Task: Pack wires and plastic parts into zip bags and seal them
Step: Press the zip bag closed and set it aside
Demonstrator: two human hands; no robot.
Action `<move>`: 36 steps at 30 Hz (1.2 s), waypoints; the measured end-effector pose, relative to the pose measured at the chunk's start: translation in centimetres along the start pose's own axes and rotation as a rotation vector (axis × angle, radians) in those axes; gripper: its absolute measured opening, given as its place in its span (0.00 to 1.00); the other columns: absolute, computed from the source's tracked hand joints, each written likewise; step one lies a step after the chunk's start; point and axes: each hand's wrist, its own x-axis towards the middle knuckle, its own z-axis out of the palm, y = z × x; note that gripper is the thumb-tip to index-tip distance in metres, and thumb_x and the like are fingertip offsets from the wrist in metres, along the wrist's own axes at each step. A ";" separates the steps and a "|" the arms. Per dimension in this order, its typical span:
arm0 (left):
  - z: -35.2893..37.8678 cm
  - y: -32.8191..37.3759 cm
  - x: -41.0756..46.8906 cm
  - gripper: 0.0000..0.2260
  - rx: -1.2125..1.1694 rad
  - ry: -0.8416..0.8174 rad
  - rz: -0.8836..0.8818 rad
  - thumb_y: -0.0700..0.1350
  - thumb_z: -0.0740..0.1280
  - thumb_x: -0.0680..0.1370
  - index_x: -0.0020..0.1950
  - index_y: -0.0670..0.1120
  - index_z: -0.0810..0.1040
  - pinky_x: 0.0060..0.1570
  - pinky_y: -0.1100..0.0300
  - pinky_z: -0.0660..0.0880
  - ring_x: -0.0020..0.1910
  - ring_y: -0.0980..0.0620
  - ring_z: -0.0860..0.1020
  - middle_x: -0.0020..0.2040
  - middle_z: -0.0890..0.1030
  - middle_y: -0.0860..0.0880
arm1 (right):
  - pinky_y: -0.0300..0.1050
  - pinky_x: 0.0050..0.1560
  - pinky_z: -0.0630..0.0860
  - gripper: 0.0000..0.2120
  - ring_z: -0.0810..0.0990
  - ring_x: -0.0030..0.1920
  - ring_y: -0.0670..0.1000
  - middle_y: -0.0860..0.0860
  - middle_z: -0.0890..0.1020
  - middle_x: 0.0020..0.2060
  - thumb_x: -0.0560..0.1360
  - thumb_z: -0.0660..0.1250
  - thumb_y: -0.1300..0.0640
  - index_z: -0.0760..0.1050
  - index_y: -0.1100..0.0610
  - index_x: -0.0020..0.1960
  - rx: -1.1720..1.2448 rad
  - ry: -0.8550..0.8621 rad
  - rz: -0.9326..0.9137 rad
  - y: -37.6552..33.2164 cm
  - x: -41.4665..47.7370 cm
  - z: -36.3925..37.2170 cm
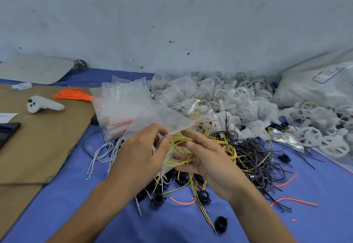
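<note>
Zip bag (164,122) sits between your two hands, lifted just above the wire pile, mouth edge w/ the red strip toward your left fingers. Nearest you, on the blue cloth (80,204): loose black plastic caps (221,223), striped yellow/black leads and orange wire scraps (182,202), all apart from the bag. Left hand (141,156) is pinching the bag's open edge btwn thumb and fingers. Right hand (202,158) is curled round a coil of yellow wires (177,158), feeding it at the bag mouth; how much of the coil is inside already I can't tell, the plastic is clear and blurred.

Risks, as I judge them:
- coil springs open bc your right grip is loose → ends poke out past the zip line, seal won't close.
- coil touches the black wire tangle (254,153) just right of it; a snagged strand could ride in w/ it.
- only one side of the mouth is pinched, so it may fold shut as you push.

Further out: white leads (103,153) left of your hand, the stack of empty bags (122,107) behind, an orange wire bundle (74,94) and a white controller (43,106) on the cardboard (38,147). At the back by the wall, the heap of white plastic rings (238,97) and a big sack (315,88). No plastic part looks bagged here yet.
</note>
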 end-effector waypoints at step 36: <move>-0.3 -1.6 -0.4 0.02 -0.124 0.138 -0.060 0.51 0.66 0.79 0.50 0.56 0.76 0.34 0.63 0.68 0.34 0.59 0.75 0.41 0.78 0.62 | 0.52 0.50 0.78 0.12 0.79 0.51 0.57 0.53 0.82 0.51 0.80 0.61 0.48 0.76 0.54 0.57 -1.590 0.622 0.019 -4.0 2.1 -14.0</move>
